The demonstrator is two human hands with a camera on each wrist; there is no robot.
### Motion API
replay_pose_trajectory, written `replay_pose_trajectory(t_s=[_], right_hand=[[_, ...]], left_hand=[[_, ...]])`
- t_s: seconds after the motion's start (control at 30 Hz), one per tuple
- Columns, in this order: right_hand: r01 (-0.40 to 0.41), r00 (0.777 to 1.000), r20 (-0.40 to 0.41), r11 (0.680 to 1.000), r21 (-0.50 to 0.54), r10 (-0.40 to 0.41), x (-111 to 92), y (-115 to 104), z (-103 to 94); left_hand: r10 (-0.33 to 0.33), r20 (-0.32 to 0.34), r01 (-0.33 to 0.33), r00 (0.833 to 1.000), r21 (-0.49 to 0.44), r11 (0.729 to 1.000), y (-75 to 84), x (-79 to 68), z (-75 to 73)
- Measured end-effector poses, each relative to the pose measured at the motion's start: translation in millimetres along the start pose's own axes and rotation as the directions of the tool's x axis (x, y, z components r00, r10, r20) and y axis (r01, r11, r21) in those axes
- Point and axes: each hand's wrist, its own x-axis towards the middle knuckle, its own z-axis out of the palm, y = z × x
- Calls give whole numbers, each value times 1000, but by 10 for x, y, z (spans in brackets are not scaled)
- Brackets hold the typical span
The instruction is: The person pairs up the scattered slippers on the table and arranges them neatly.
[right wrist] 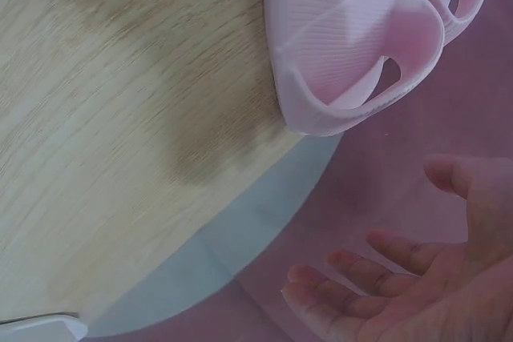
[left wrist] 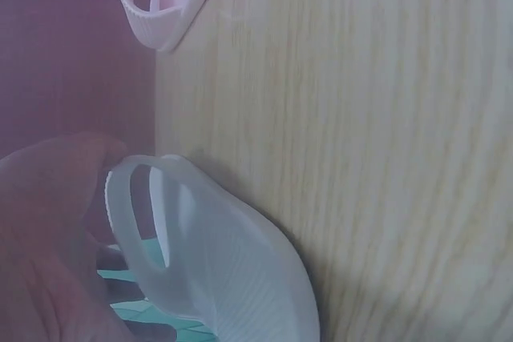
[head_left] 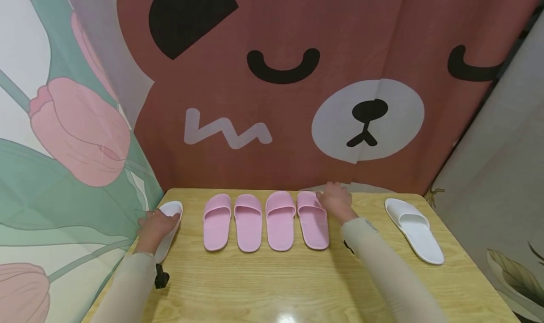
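Observation:
At the table's left edge lies a white slipper [head_left: 169, 208], and my left hand [head_left: 156, 228] holds it near the toe strap. In the left wrist view, the thumb is on one side of the slipper's strap [left wrist: 128, 206] and the fingers are partly hidden behind it. My right hand [head_left: 336, 200] hovers by the toe of the rightmost pink slipper [head_left: 315, 226]. The right wrist view shows its fingers [right wrist: 385, 278] loosely spread, apart from that pink slipper [right wrist: 345, 46] and holding nothing.
More pink slippers [head_left: 280, 228] stand in a row along the back of the wooden table [head_left: 255, 285]. Another white slipper [head_left: 418, 233] lies at the right. A brown bear-print curtain [head_left: 280, 162] hangs behind the table, with a floral curtain [head_left: 85, 129] on the left.

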Motion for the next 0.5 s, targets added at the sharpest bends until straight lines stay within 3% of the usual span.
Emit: replay_pose_trajectory(t_s=[0.5], right_hand=[[17, 1000, -22, 999, -44, -18, -20, 261, -51]], left_hand=[[31, -30, -31, 999, -19, 999, -82, 114, 98]])
